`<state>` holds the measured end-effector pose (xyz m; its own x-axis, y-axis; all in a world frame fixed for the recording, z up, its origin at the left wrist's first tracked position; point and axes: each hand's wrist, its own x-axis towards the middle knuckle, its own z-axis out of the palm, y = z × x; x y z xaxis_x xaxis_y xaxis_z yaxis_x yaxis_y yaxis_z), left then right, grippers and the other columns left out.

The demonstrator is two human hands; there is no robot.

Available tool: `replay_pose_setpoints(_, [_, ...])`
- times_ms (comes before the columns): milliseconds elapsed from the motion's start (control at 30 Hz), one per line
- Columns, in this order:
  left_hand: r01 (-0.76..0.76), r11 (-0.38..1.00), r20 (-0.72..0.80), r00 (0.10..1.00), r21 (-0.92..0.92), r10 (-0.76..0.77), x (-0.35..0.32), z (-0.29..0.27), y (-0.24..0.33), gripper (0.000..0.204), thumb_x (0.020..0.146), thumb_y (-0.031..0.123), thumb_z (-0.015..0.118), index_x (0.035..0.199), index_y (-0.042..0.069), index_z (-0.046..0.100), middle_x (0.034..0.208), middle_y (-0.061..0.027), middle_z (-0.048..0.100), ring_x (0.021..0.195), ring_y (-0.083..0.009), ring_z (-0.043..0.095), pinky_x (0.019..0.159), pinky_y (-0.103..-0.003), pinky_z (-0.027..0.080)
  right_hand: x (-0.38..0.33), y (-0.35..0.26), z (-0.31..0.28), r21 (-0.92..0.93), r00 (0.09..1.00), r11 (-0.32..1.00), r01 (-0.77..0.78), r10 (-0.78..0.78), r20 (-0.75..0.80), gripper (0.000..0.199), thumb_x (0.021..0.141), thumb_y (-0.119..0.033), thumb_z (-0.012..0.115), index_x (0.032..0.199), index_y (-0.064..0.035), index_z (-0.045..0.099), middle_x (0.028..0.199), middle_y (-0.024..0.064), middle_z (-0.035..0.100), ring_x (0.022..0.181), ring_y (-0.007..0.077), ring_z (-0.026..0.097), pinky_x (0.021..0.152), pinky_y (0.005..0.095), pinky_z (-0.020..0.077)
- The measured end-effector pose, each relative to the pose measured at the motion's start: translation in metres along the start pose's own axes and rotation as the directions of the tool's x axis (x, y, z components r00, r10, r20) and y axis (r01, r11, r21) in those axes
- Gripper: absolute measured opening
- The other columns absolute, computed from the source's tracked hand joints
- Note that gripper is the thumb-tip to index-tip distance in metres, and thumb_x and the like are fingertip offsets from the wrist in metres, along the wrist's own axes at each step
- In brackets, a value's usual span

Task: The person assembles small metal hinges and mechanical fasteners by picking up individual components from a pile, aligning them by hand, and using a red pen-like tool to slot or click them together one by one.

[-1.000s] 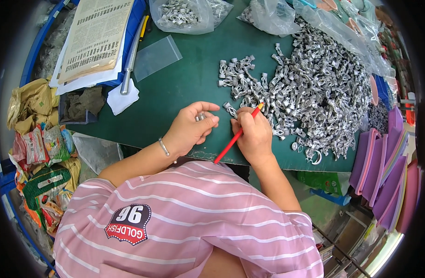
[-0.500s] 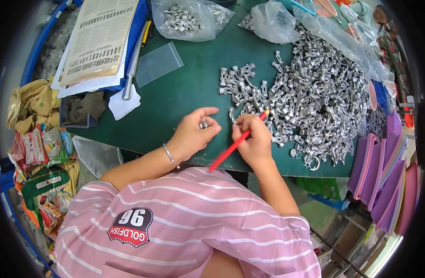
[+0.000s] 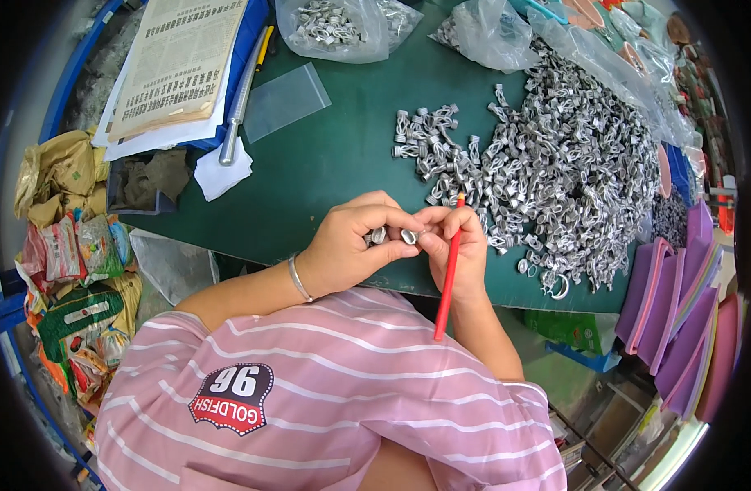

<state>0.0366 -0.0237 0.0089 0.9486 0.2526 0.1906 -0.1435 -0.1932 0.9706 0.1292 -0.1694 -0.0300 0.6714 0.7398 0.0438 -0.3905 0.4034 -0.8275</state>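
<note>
My left hand [image 3: 351, 237] is closed around small silver metal ring-shaped pieces [image 3: 378, 236], partly hidden by the fingers. Between the fingertips of both hands sits another such metal piece [image 3: 409, 236], its oval face turned up. My right hand [image 3: 459, 245] pinches at that piece and also holds a red pencil [image 3: 449, 286], its tip pointing away from me and its other end over my shirt. Just beyond my right hand lies a large heap of the same silver pieces [image 3: 572, 164], with a smaller cluster [image 3: 433, 143] at its left edge.
Plastic bags of metal pieces [image 3: 330, 29] stand at the back of the green table [image 3: 302, 180]. A flat clear bag [image 3: 285, 102], a metal rod [image 3: 238, 114] and a newspaper stack [image 3: 179, 74] lie to the left. Purple foam sheets [image 3: 670, 303] stand at right.
My hands have come together, the right fingers meeting the left at a metal piece. The red pencil has swung from a slant to nearly upright in the picture.
</note>
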Motion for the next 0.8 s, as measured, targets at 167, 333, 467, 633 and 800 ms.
replay_pose_setpoints(167, [0.388,0.895,0.003,0.918,-0.221,-0.397,-0.004,0.002,0.006,0.020,0.080,0.006,0.061,0.100,0.002,0.061,0.073,-0.0004,0.055,0.056,-0.0053,0.045,0.045,-0.019,0.034,-0.002,-0.014,0.013,-0.498,0.889,0.750,0.436,-0.445,0.109,0.039,0.068,0.011,0.065,0.083,-0.0068,0.033,0.095,0.0176,0.054,0.072,0.0135,0.055,0.062,0.0241,0.0479])
replay_pose_setpoints(333, [0.544,0.502,0.278,0.814,-0.672,-0.510,-0.009,0.004,-0.005,0.026,0.086,0.009,0.052,0.108,-0.003,0.055,0.075,-0.0057,0.056,0.055,-0.0068,0.048,0.044,-0.019,0.036,-0.006,-0.017,0.026,-0.526,0.865,0.689,0.499,-0.432,0.254,0.040,0.069,0.011,0.065,0.084,-0.0060,0.032,0.095,0.0178,0.054,0.069,0.0140,0.055,0.060,0.0243,0.0484])
replay_pose_setpoints(467, [0.490,0.244,0.284,0.770,-0.837,-0.571,-0.017,-0.015,0.000,0.023,0.088,0.013,0.045,0.106,0.000,0.052,0.085,-0.0065,0.055,0.068,-0.0113,0.054,0.047,-0.023,0.041,0.000,-0.028,0.032,-0.534,0.865,0.684,0.496,-0.341,0.368,0.028,0.070,0.006,0.065,0.073,-0.0038,0.039,0.089,0.0190,0.060,0.071,0.0193,0.059,0.059,0.0266,0.0492])
replay_pose_setpoints(633, [0.021,0.134,-0.051,0.855,-0.991,-0.517,-0.081,-0.097,-0.009,0.017,0.090,0.019,0.042,0.082,0.006,0.047,0.069,-0.0010,0.036,0.053,-0.0090,0.035,0.037,-0.020,0.028,0.039,-0.031,-0.003,-0.905,0.878,0.210,0.369,-0.399,0.265,0.021,0.068,0.006,0.063,0.071,-0.0033,0.044,0.082,0.0104,0.061,0.068,0.0245,0.057,0.058,0.0311,0.0459])
replay_pose_setpoints(800, [-0.425,0.413,-0.592,0.565,-0.806,-0.575,-0.217,-0.186,-0.028,0.020,0.089,0.020,0.045,0.076,0.006,0.048,0.066,0.0001,0.038,0.051,-0.0076,0.035,0.037,-0.020,0.025,0.064,-0.031,0.002,-0.920,0.901,-0.082,0.383,-0.189,0.392,0.030,0.059,-0.003,0.071,0.075,-0.0038,0.047,0.070,0.0105,0.054,0.067,0.0313,0.051,0.058,0.0396,0.0407])
